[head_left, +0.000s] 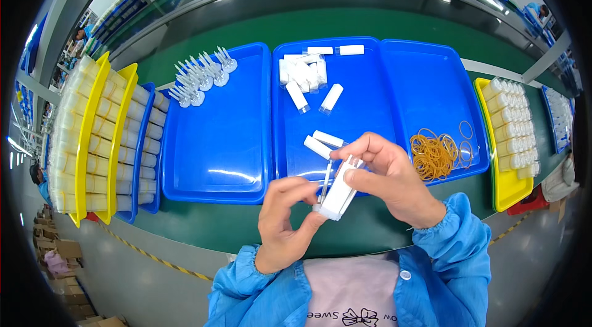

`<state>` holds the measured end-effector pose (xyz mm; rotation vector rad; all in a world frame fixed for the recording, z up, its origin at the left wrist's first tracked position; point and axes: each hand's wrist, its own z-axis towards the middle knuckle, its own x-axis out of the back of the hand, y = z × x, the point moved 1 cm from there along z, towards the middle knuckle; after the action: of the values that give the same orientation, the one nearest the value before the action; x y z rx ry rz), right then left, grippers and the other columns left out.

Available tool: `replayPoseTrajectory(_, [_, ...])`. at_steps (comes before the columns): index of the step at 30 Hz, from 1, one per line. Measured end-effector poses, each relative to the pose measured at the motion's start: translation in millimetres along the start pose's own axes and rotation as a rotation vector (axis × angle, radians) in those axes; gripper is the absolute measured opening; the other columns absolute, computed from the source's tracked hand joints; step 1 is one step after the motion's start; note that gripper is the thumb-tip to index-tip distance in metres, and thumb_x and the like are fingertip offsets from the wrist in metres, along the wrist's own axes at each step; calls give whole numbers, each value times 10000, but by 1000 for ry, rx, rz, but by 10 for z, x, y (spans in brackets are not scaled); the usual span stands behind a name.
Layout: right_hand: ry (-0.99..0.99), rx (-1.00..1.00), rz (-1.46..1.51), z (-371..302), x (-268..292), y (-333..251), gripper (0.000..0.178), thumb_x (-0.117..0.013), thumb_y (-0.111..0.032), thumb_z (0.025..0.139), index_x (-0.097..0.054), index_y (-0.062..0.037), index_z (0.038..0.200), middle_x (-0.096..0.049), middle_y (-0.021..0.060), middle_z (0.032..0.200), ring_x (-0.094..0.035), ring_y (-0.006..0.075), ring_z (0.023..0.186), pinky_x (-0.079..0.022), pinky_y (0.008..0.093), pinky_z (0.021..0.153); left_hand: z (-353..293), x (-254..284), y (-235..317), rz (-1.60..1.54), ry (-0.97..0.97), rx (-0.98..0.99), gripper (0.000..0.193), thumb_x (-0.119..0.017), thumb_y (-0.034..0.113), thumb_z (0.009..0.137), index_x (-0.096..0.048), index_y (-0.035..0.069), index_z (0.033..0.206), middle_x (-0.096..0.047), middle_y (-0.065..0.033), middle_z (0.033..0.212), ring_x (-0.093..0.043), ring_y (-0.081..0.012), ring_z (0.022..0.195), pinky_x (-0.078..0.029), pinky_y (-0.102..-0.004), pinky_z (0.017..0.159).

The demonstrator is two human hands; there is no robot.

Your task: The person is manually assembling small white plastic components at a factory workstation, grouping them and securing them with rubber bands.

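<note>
My left hand point(287, 219) pinches the round translucent base of a plastic spindle piece point(325, 184), which stands tilted over the front of the middle tray. Against that piece my right hand point(391, 176) presses a white rectangular piece point(340, 193) with clear ends, thumb on its near face. Fingers hide part of both, so how they join cannot be seen. Two more white pieces point(318, 147) lie just beyond my hands. Farther back in the blue middle tray point(364, 130) sits a pile of white pieces point(303, 73), with several loose ones around it.
The left blue tray point(213, 142) holds clear spindle pieces point(203, 74) at its back. Tan rubber bands point(435, 154) lie in the right blue tray point(425, 89). Stacked trays of white bundles point(92, 136) rise on the left; a yellow tray point(509, 191) of bundles stands right.
</note>
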<state>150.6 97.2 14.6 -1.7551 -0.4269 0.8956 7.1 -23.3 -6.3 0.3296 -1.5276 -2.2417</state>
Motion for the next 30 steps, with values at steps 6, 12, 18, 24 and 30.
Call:
replayPoseTrajectory(6, [-92,114,-142,122,47,6,336,-651,-131,892,-561,-5,1190,-598,66,1125,-537,115,1043,-447,280,900,-82,214,-258,-88,-146,218,251,-660,-42,845,-572,-30,1080,-558,-95,1048,-624,-164,933,-510,-295,833])
replayPoseTrajectory(12, [136,633,-1379,524,407,338,387,-685,-160,802,-589,-59,1164,-623,144,1093,-567,325,1092,-377,427,1001,38,335,-248,-195,65,219,160,-656,-15,865,-581,-21,1006,-551,-83,1048,-609,-151,948,-504,-281,844])
replayPoseTrajectory(18, [211,660,-1491,634,485,419,227,-594,-170,883,-615,-59,1080,-639,130,933,-625,279,884,-440,409,894,38,445,-266,-128,91,198,155,-661,6,866,-632,-27,1015,-565,-87,1035,-585,-151,926,-494,-278,821])
replayPoseTrajectory(24, [134,167,-237,482,449,-67,209,-534,-193,961,-654,-24,990,-561,9,797,-536,98,696,-458,262,684,4,423,-219,-129,-27,142,127,-670,21,862,-683,-19,981,-585,-94,1009,-570,-153,904,-476,-272,793])
replayPoseTrajectory(30, [-4,91,-110,370,300,-198,196,-567,-114,897,-585,-33,1074,-563,30,897,-545,105,784,-466,261,740,-2,333,-116,-152,-124,81,115,-674,20,855,-720,11,960,-600,-82,982,-571,-149,883,-467,-268,760])
